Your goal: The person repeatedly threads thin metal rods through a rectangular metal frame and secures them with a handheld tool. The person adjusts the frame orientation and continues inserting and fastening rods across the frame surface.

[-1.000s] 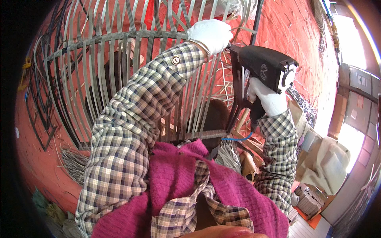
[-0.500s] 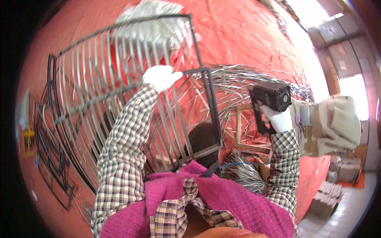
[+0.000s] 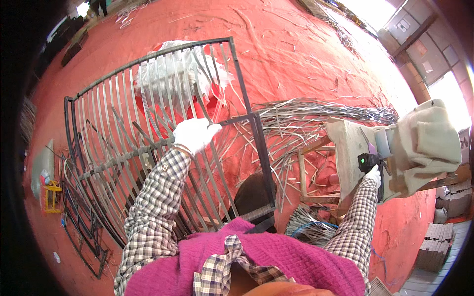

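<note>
A dark rack-like frame [image 3: 259,158] with a row of pale slats leans before me, tilted. My left hand [image 3: 193,135], in a white glove, is closed round its middle crossbar near the right side, the thumb sticking out to the right. Off to the right, my gloved right hand [image 3: 374,175] grips a black staple gun [image 3: 368,162] with a green spot on its end. The gun is over or on a stand draped in beige cloth [image 3: 348,153]; whether it touches the cloth I cannot tell.
Loose grey strips [image 3: 316,109] lie across the red floor covering [image 3: 276,59]. Behind the frame sits a bundle in clear plastic [image 3: 173,74]. More dark frames [image 3: 81,222] lie at the left, near a yellow stand [image 3: 52,197]. A blue hose [image 3: 308,226] runs by a coiled bundle.
My right hand has carried the staple gun right and nearer, away from the frame, to the cloth-draped stand. My left hand keeps its grip on the frame; the whole view has shifted.
</note>
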Demonstrator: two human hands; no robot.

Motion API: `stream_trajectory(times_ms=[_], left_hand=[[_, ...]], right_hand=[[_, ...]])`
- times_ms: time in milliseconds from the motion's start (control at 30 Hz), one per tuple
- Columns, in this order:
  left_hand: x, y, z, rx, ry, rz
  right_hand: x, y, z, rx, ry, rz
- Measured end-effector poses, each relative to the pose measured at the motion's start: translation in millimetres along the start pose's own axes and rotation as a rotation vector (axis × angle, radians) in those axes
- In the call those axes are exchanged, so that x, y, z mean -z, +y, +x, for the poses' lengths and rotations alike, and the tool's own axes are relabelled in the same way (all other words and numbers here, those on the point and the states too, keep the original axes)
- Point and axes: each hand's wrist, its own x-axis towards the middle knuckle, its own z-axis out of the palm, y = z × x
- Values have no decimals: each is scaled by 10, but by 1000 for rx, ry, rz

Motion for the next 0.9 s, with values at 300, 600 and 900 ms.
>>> stream_trajectory(times_ms=[300,600,900], left_hand=[[368,697,-495,-98,160,31],[1071,497,-453,-529,200,-86],[2325,616,322,-529,869,319]], right_hand=[[1059,-2206,-1932,1199,-218,1388],[1309,-2585,-2517,1086,-520,1625],[1405,-2328,-2655,1192,-47,1581]])
